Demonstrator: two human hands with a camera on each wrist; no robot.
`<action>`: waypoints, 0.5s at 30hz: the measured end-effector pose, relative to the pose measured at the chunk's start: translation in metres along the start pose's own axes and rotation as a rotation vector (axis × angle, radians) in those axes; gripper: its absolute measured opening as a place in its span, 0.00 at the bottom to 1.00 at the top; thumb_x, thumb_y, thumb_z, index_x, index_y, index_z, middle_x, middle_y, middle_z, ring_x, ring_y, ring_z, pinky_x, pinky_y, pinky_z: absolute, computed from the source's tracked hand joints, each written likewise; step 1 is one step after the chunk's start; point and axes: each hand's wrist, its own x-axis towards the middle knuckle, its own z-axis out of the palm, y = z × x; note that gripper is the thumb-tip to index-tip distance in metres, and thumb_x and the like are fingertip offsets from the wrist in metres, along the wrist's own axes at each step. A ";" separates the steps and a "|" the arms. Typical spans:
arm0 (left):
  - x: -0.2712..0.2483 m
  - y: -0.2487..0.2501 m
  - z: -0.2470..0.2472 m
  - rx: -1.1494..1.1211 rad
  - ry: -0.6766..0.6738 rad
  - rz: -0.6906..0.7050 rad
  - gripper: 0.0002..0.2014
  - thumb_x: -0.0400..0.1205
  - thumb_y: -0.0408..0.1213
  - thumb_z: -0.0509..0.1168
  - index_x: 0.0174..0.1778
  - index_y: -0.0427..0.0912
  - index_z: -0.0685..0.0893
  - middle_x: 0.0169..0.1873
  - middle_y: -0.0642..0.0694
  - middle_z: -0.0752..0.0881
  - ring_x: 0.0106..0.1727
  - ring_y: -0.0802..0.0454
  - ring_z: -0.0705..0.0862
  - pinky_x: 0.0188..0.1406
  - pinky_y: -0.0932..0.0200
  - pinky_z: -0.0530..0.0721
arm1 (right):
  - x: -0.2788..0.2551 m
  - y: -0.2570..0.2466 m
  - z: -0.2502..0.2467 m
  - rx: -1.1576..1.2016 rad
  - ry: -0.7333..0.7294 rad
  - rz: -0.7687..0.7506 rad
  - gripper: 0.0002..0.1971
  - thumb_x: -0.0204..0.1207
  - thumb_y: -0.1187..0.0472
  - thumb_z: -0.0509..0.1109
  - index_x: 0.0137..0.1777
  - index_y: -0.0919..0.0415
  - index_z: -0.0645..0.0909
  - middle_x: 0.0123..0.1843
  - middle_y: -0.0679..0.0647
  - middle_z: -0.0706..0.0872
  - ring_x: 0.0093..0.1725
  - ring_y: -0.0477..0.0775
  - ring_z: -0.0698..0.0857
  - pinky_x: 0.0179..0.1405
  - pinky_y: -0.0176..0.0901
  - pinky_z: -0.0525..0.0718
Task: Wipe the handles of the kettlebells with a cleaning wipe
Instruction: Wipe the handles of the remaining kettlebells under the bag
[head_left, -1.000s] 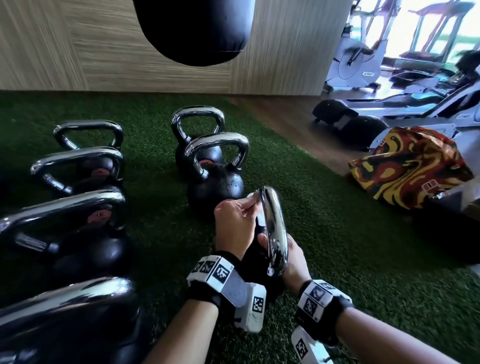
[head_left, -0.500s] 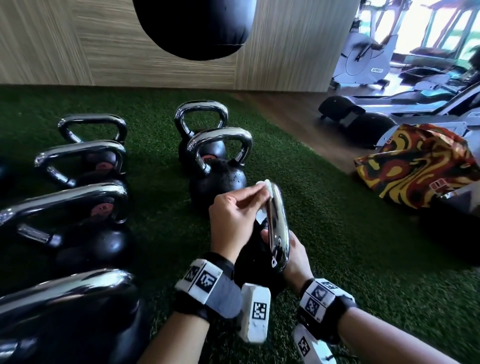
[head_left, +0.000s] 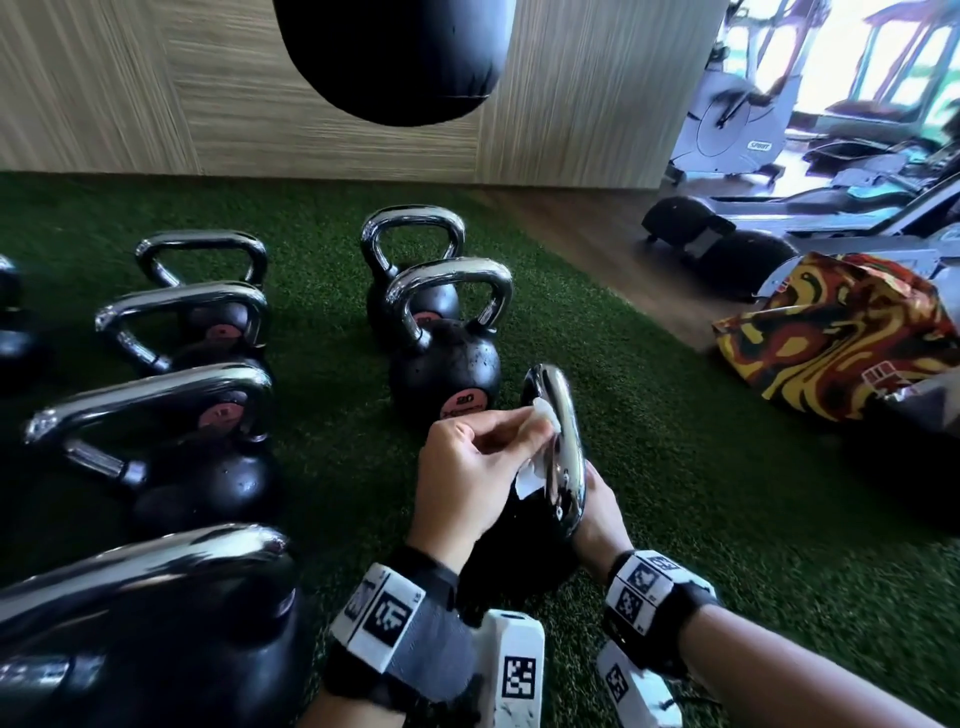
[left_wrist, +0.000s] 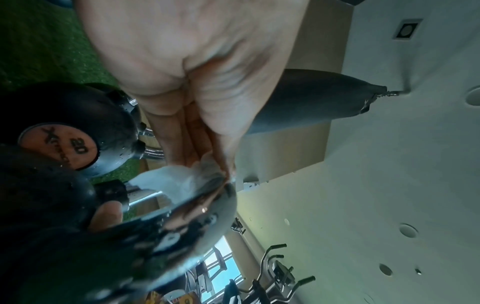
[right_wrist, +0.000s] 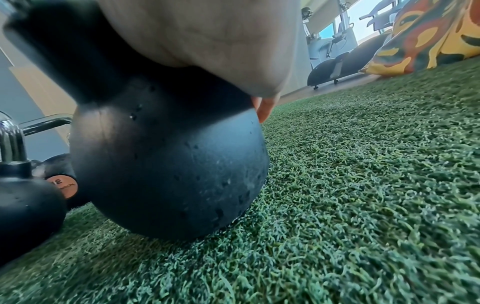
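Left hand (head_left: 462, 483) pinching white wipe (head_left: 540, 441) on chrome kettlebell handle (head_left: 563, 447), frame centre; right hand (head_left: 597, 506) gripping handle's lower end.

Left hand (head_left: 462, 475) was pinching a crumpled white cleaning wipe (head_left: 540, 441) against the shiny chrome kettlebell handle (head_left: 563, 447), fingers curled. Right hand (head_left: 597, 512) was braced low against the kettlebell's other side, grip mostly hidden.
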 end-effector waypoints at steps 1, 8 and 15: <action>-0.006 -0.002 0.000 -0.007 -0.002 0.010 0.10 0.74 0.41 0.81 0.51 0.46 0.96 0.43 0.51 0.96 0.44 0.57 0.94 0.49 0.60 0.90 | 0.000 0.000 -0.001 0.005 -0.007 -0.005 0.30 0.66 0.48 0.68 0.68 0.58 0.83 0.64 0.58 0.88 0.66 0.58 0.85 0.70 0.51 0.81; -0.050 -0.017 -0.011 -0.055 -0.111 0.023 0.12 0.73 0.38 0.80 0.51 0.39 0.95 0.44 0.47 0.96 0.44 0.54 0.94 0.44 0.67 0.87 | 0.003 0.008 0.000 0.019 -0.028 0.013 0.25 0.68 0.40 0.73 0.66 0.45 0.83 0.64 0.54 0.89 0.67 0.56 0.86 0.71 0.60 0.82; -0.056 -0.038 -0.024 0.084 -0.119 0.130 0.11 0.73 0.41 0.83 0.49 0.43 0.96 0.42 0.49 0.95 0.43 0.48 0.94 0.45 0.51 0.92 | 0.005 0.010 0.001 -0.013 -0.021 -0.022 0.17 0.77 0.48 0.75 0.64 0.42 0.82 0.62 0.51 0.89 0.65 0.54 0.85 0.69 0.59 0.82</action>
